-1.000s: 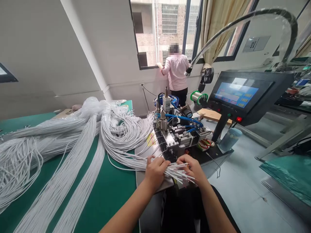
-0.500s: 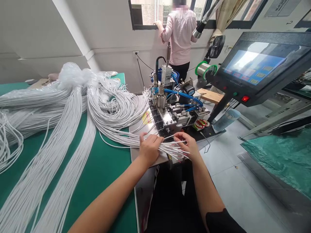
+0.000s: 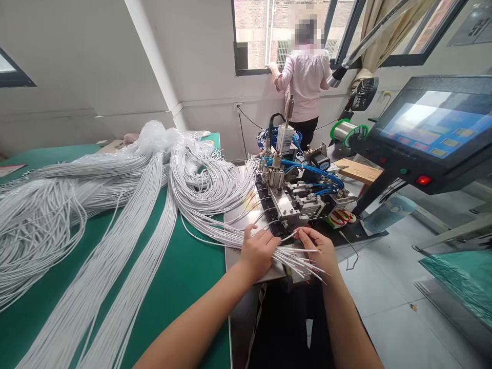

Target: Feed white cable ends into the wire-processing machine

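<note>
My left hand [image 3: 260, 252] is closed over a bundle of white cables [image 3: 215, 233], whose loose ends [image 3: 298, 260] fan out to its right. Thin reddish wire tips show at some of these ends. My right hand [image 3: 317, 246] pinches the tip of a single white cable [image 3: 289, 236] between thumb and fingers, at the front edge of a small machine [image 3: 295, 192] with metal cylinders and blue air hoses. Other fingers of the right hand curl beside the loose ends. Several single cables run from the bundle to the machine's left side.
Long bunches of white cables [image 3: 126, 225], partly wrapped in clear plastic [image 3: 154, 136], lie across the green table [image 3: 200, 287]. A control screen [image 3: 430, 125] stands at the right, near a wire spool [image 3: 348, 132]. A person [image 3: 307, 82] stands at the window behind the machine.
The camera view has turned, so everything sits lower and further right in the picture. Both hands keep nearly the same places; the right still pinches a cable tip.
</note>
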`<action>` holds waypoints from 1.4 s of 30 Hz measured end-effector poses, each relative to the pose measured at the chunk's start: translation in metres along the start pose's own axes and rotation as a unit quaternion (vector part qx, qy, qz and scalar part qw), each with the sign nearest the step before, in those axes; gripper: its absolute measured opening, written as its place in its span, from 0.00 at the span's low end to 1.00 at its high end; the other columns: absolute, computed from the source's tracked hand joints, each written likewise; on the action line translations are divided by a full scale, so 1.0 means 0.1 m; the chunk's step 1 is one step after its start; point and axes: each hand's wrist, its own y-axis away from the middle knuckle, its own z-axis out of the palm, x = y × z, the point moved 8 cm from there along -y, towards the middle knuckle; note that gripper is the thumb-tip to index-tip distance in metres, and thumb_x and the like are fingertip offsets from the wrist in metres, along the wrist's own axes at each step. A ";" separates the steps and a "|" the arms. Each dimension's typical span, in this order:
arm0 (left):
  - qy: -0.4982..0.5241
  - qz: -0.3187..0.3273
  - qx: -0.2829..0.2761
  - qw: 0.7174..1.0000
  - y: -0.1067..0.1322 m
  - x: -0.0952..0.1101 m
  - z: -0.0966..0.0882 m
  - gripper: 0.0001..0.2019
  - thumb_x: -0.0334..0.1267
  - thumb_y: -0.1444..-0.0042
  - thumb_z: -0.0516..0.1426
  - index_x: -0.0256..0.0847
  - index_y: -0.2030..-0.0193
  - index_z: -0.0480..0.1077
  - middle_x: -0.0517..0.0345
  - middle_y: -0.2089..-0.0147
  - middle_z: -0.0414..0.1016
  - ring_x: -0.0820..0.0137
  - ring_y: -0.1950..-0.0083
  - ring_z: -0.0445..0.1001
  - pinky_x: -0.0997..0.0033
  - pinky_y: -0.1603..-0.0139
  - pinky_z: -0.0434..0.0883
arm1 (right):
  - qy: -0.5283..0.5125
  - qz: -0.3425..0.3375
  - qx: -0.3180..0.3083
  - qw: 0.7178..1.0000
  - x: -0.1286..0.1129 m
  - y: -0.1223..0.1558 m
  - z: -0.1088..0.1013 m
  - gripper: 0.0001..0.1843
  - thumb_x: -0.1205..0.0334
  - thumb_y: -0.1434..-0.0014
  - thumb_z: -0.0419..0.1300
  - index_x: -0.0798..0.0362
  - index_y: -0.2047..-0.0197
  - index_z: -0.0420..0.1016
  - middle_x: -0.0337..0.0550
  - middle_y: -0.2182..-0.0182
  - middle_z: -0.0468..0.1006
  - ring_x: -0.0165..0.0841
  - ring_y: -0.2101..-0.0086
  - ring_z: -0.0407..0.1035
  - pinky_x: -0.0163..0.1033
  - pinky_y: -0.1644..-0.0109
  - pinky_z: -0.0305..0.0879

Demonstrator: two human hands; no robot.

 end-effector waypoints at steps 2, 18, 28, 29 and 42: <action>-0.004 -0.002 -0.001 1.000 0.00 -0.01 0.02 0.11 0.26 0.47 0.51 0.44 0.64 0.71 0.62 0.72 0.71 0.71 0.67 0.68 0.59 0.46 0.51 | -0.016 0.017 -0.036 0.999 0.04 -0.01 0.02 0.19 0.46 0.41 0.58 0.55 0.63 0.76 0.44 0.69 0.76 0.34 0.72 0.67 0.35 0.72 0.62; -0.012 -0.009 -0.037 0.999 -0.05 -0.01 0.04 0.23 0.25 0.54 0.55 0.50 0.52 0.71 0.59 0.65 0.72 0.68 0.62 0.69 0.57 0.48 0.52 | 0.169 -0.083 -0.079 0.979 0.09 -0.23 0.00 0.16 0.50 0.40 0.54 0.54 0.70 0.73 0.42 0.74 0.73 0.35 0.74 0.65 0.37 0.70 0.59; -0.013 -0.021 -0.045 0.999 -0.03 -0.05 0.12 0.22 0.28 0.53 0.57 0.50 0.51 0.71 0.57 0.65 0.73 0.66 0.62 0.69 0.55 0.48 0.53 | -0.035 0.022 -0.154 0.987 0.35 -0.31 0.22 0.20 0.44 0.45 0.56 0.52 0.75 0.61 0.34 0.79 0.58 0.30 0.77 0.54 0.33 0.74 0.52; -0.013 -0.024 -0.047 0.999 -0.03 -0.05 0.13 0.22 0.28 0.53 0.57 0.50 0.51 0.71 0.57 0.64 0.73 0.66 0.62 0.69 0.55 0.49 0.53 | -0.055 0.041 -0.152 0.986 0.38 -0.30 0.23 0.20 0.44 0.46 0.56 0.52 0.75 0.61 0.33 0.79 0.57 0.29 0.77 0.53 0.33 0.74 0.51; -0.001 -0.044 -0.046 0.998 -0.01 -0.05 0.06 0.19 0.29 0.50 0.56 0.47 0.51 0.71 0.55 0.55 0.75 0.61 0.53 0.69 0.52 0.48 0.53 | -0.134 0.090 -0.065 0.985 0.69 -0.13 0.09 0.24 0.40 0.50 0.63 0.54 0.75 0.66 0.34 0.80 0.63 0.29 0.77 0.57 0.34 0.73 0.54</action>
